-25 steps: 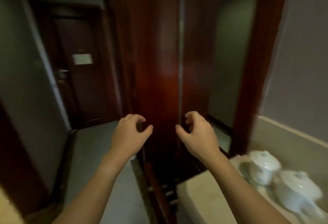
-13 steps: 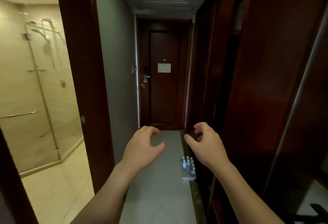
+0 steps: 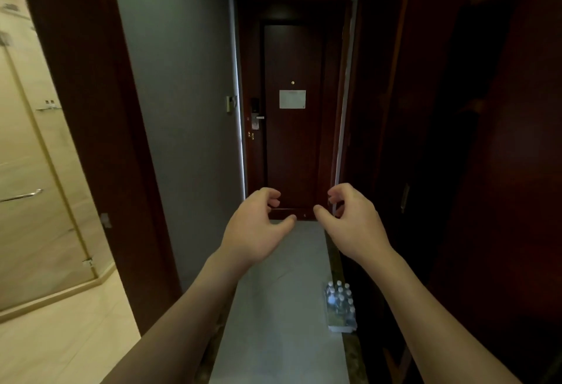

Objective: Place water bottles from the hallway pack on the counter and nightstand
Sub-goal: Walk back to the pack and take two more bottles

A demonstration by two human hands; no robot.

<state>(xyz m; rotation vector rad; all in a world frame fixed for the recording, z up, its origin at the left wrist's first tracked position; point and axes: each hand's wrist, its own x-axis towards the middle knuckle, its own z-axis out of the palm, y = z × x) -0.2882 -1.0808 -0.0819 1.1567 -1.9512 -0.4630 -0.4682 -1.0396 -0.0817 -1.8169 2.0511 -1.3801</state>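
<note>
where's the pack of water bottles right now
In the head view, the pack of water bottles stands on the hallway floor at lower right, against the dark wooden wall, below the right hand.

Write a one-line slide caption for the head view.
Both empty hands, left and right, reach down a hallway toward a water bottle pack on the floor by the right wall.

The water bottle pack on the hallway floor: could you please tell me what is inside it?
The pack holds small clear bottles with white caps, upright in rows. Their exact count is unclear.
</note>
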